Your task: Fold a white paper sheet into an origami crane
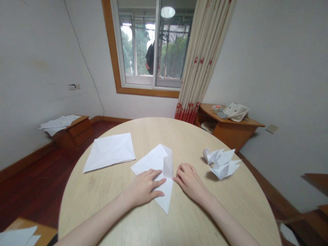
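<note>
Head view, item one: folded white paper (pixel 159 160), single piece, lying on the round pale wooden tabletop (pixel 84 194), between the two hands and partly under the left one. Long axis near to far; narrow tip pointing near and slightly right, broader part at the far end, one corner reaching out left. A flap stands folded along its right side.

Left hand (pixel 143 186): laid over the paper's left half, fingers pointing right; grip wide, fingers spread and pressing, not closed round anything. Right hand (pixel 189 181): just right of the paper, thumb tip at its right edge, other fingers loosely curled; whether this grip pinches the edge cannot be told.

Left, farther off on the tabletop: flat white paper stack (pixel 110 152), four-sided. Right: cluster of folded paper figures (pixel 222 171), white, with sharp points, well apart from the right hand.

Beyond the tabletop: far left, low wooden cabinet (pixel 77 131) bearing loose sheets (pixel 60 123); far right, wooden corner stand (pixel 230 135) bearing a pale bag (pixel 235 111); far centre, window (pixel 153 51) with cream-and-red curtain (pixel 205 51) at its right.
</note>
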A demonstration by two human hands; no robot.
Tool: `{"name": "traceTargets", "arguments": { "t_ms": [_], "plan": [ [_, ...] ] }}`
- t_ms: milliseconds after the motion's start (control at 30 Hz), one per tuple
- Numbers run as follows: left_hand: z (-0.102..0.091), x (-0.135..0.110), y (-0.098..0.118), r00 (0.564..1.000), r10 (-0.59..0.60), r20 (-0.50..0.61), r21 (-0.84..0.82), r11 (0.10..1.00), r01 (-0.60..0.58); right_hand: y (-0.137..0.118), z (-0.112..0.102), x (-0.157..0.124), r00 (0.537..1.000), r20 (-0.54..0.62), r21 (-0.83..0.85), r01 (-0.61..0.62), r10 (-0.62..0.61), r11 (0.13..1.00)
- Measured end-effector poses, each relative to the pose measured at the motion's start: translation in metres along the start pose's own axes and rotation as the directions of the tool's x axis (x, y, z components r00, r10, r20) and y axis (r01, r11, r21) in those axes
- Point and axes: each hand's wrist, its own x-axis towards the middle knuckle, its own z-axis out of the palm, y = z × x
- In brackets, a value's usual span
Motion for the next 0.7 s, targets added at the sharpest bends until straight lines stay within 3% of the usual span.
{"name": "traceTargets", "arguments": {
  "t_ms": [233,700],
  "plan": [
    [0.003,-0.001,-0.003,0.999,-0.015,-0.029,-0.051,0.999,0.014,0.000,0.005,0.000,0.998,-0.013,0.050,0.069,-0.069,0.996],
    [0.005,-0.003,-0.008,0.998,-0.041,-0.042,-0.147,0.989,0.034,-0.011,0.001,-0.001,0.997,0.040,0.248,0.052,-0.064,0.967]
  ]
}}
